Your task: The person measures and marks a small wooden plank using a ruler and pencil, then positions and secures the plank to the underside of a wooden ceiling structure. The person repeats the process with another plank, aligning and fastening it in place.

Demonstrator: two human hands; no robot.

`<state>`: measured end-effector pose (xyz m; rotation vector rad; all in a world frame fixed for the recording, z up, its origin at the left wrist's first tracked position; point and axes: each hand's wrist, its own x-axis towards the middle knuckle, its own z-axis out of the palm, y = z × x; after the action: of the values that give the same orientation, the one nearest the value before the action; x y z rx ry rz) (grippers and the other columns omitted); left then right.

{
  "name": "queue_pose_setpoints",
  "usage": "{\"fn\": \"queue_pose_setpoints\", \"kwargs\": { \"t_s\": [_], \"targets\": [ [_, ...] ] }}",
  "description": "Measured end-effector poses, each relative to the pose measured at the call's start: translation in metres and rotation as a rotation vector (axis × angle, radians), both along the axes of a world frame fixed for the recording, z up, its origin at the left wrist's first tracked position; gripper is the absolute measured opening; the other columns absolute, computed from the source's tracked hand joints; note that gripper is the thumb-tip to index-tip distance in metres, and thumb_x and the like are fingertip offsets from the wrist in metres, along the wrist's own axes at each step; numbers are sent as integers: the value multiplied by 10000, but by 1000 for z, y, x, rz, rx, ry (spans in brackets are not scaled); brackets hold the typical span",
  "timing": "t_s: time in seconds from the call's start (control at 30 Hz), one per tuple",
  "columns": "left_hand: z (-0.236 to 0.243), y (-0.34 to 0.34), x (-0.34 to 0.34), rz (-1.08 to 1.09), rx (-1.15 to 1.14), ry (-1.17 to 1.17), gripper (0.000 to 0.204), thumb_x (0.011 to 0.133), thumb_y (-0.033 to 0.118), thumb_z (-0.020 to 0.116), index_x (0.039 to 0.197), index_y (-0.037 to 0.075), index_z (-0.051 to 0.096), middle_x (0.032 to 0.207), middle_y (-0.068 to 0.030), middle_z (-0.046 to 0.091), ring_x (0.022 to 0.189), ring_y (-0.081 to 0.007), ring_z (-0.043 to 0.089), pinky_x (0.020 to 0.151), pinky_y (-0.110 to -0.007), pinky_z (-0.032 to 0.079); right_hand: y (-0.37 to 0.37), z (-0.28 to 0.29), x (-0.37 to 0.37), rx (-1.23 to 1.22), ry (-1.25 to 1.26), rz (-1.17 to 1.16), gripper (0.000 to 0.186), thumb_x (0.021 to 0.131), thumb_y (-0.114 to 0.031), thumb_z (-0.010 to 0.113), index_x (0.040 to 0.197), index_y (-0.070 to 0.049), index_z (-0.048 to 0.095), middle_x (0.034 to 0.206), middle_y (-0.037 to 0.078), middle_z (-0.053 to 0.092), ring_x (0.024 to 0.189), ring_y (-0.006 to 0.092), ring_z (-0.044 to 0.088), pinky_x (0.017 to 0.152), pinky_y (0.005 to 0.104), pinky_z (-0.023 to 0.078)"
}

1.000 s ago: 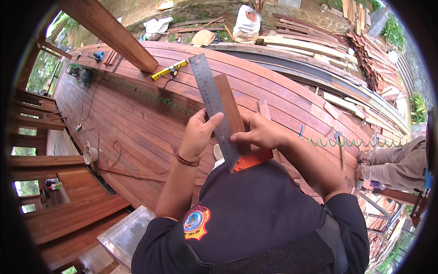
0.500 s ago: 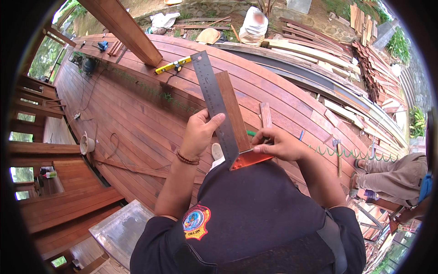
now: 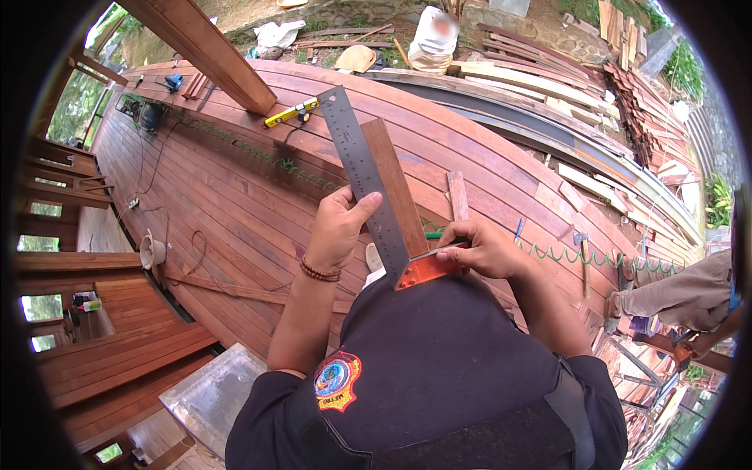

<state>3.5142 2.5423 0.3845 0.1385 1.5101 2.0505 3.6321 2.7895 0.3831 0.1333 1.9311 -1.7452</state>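
Observation:
My left hand (image 3: 342,225) is closed on the dark metal blade of a try square (image 3: 356,160), its thumb lying flat across the blade. The square's orange handle (image 3: 427,271) is close against my dark shirt. Alongside the blade stands a narrow brown wooden board (image 3: 393,184), its lower end meeting the handle. My right hand (image 3: 483,249) is closed at that corner, with the thumb and fingers pinching the board's end and the handle together. Part of the fingers is hidden behind the wood.
A yellow spirit level (image 3: 291,113) lies by a wooden post (image 3: 211,59). A hammer (image 3: 583,262) and a green coiled hose (image 3: 560,253) are to the right, near a co-worker's legs (image 3: 674,294). A white bucket (image 3: 152,251) stands left, and a metal-topped box (image 3: 213,395) lower left.
The square and board have hardly shifted between my hands. The orange handle has tilted so more of its face shows. At the right, the co-worker's arm and legs have moved slightly.

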Motion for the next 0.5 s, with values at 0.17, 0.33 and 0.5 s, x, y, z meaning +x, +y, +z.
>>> {"fn": "queue_pose_setpoints", "kwargs": {
  "t_s": [0.17, 0.33, 0.5],
  "targets": [
    [0, 0, 0, 31, -38, 18, 157, 981, 123, 673, 1067, -7, 654, 882, -31, 705, 694, -70, 644, 586, -207, 506, -7, 7, 4, 403, 469, -148, 160, 951, -139, 675, 1066, -32, 709, 856, 87, 695, 762, 188, 673, 686, 322, 524],
    [-4, -1, 2, 27, 31, -49, 165, 977, 90, 667, 1085, -33, 650, 916, -51, 708, 740, -91, 667, 635, -224, 544, -18, 36, 20, 706, 712, -127, 255, 935, -49, 620, 1178, -46, 698, 895, 146, 677, 799, 306, 664, 712, 386, 511],
    [-5, -4, 1, 66, 5, 5, 194, 982, 79, 654, 1115, -63, 646, 973, -74, 712, 791, -106, 679, 685, -235, 563, -21, 59, 23, 801, 822, -140, 286, 901, -23, 646, 1181, -41, 701, 868, 151, 678, 751, 304, 666, 658, 399, 507]
  ]
}}
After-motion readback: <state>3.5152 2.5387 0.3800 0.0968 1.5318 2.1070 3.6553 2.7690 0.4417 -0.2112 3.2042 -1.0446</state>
